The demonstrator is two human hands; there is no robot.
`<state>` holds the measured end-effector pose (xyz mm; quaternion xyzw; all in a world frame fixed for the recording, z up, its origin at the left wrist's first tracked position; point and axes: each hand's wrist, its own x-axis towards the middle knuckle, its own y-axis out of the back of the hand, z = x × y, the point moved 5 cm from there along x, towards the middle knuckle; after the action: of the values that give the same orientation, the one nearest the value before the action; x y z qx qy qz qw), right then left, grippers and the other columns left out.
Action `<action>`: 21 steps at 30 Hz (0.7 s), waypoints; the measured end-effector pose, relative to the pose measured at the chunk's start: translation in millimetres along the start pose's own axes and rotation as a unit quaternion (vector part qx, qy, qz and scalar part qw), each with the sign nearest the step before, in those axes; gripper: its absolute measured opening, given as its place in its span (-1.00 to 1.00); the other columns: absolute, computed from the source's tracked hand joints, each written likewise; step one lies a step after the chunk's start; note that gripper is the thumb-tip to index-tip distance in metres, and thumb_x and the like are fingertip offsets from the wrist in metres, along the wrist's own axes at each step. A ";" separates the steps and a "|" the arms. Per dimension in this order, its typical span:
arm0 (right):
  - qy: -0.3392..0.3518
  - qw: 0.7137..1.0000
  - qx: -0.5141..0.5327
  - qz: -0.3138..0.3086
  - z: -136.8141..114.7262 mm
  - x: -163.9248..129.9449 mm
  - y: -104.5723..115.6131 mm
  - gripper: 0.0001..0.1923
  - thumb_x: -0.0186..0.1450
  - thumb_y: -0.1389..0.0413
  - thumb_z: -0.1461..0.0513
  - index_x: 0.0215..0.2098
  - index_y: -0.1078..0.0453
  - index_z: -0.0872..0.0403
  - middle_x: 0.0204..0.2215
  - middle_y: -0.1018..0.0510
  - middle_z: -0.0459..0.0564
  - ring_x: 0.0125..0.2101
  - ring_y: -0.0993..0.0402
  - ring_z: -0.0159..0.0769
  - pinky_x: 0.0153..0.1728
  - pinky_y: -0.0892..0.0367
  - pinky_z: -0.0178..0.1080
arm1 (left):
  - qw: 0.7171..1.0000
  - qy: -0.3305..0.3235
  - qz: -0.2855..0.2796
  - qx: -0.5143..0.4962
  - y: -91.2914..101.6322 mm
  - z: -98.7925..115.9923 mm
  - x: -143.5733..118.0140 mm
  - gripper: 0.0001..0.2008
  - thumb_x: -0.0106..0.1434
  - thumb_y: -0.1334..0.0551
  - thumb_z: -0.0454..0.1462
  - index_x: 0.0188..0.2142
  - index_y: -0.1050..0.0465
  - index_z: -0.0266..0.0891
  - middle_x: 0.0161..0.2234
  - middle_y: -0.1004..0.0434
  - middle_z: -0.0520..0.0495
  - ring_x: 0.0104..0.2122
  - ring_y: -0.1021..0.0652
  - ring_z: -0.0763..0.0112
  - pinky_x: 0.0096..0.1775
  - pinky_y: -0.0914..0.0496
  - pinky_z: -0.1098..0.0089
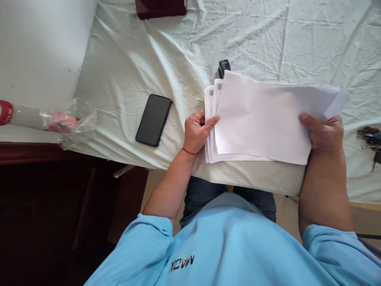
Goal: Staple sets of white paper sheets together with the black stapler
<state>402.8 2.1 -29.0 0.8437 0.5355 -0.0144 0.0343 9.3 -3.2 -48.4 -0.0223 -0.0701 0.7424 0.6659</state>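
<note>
A stack of white paper sheets (262, 119) lies across the pale green bedsheet (143, 63) near the bed's front edge. My left hand (196, 131) grips the stack's left edge, thumb on the top sheet, a red thread around the wrist. My right hand (324, 133) holds the stack's right end, thumb on top. The sheets at the left are fanned slightly, with small grey marks at their corners. A black stapler (224, 67) pokes out from behind the top edge of the papers.
A black phone (154, 120) lies face up left of the papers. Keys (370, 139) rest at the far right. A crumpled plastic bag (70, 123) and a red-capped tube (18, 115) sit at the left edge. A dark wooden object (160, 8) is at the top.
</note>
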 end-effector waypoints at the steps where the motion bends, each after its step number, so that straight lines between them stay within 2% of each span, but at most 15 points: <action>1: 0.002 1.000 0.002 -0.001 -0.2 0.4 -0.2 -0.41 -0.30 -0.66 0.06 -0.52 -0.44 0.10 -0.34 -0.69 -0.02 -0.28 -0.62 -0.33 -0.23 -0.63 -0.32 | 1.000 0.002 0.000 -0.001 0.1 0.0 0.2 -0.53 0.24 -0.56 0.09 -0.41 -0.49 -0.20 -0.52 -0.33 0.09 -0.50 -0.35 0.52 -0.44 -0.24 0.41; 4: 0.005 1.000 0.005 -0.003 0.2 1.6 -0.5 -0.43 -0.29 -0.65 0.07 -0.51 -0.45 0.10 -0.35 -0.69 -0.04 -0.29 -0.61 -0.34 -0.25 -0.63 -0.33 | 1.000 0.002 -0.001 -0.012 0.9 0.1 0.7 -0.50 0.30 -0.49 0.15 -0.37 -0.47 -0.19 -0.53 -0.28 0.10 -0.52 -0.31 0.53 -0.46 -0.17 0.41; 8: 0.004 1.000 0.007 0.005 1.2 1.3 -0.1 -0.45 -0.26 -0.64 0.08 -0.47 -0.48 0.10 -0.35 -0.68 -0.07 -0.30 -0.61 -0.36 -0.24 -0.63 -0.32 | 1.000 0.008 0.009 0.017 3.5 -0.2 0.8 -0.45 0.28 -0.49 0.17 -0.41 -0.38 -0.19 -0.58 -0.18 0.13 -0.57 -0.18 0.56 -0.50 -0.03 0.38; 12: 0.013 1.000 0.010 0.017 0.7 0.8 0.1 -0.45 -0.23 -0.63 0.08 -0.42 -0.52 0.12 -0.34 -0.68 -0.07 -0.30 -0.61 -0.35 -0.20 -0.64 -0.28 | 0.999 0.014 0.001 0.039 2.0 3.9 0.8 -0.41 0.30 -0.46 0.20 -0.45 -0.33 -0.19 -0.56 -0.18 0.12 -0.55 -0.18 0.55 -0.49 -0.05 0.37; 16: 0.023 0.999 0.029 0.019 0.2 2.2 -1.5 -0.45 -0.21 -0.63 0.06 -0.42 -0.53 0.14 -0.35 -0.68 -0.05 -0.30 -0.62 -0.35 -0.21 -0.64 -0.29 | 0.998 -0.012 0.013 0.055 0.1 12.2 1.7 -0.33 0.33 -0.40 0.25 -0.52 -0.24 -0.21 -0.54 -0.14 0.09 -0.51 -0.19 0.54 -0.45 -0.11 0.37; 21: 0.033 0.998 0.045 0.031 -1.2 2.5 -3.9 -0.44 -0.19 -0.62 0.08 -0.33 -0.58 0.16 -0.33 -0.69 -0.03 -0.30 -0.62 -0.35 -0.23 -0.63 -0.30 | 1.000 0.013 -0.020 0.008 -3.5 8.2 2.6 -0.40 0.22 -0.51 0.23 -0.40 -0.37 -0.18 -0.56 -0.20 0.13 -0.56 -0.15 0.57 -0.51 -0.04 0.40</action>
<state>400.3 6.1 -28.1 0.8604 0.5090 -0.0099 -0.0211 11.4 -0.9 -39.7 -0.0253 -0.0561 0.7291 0.6816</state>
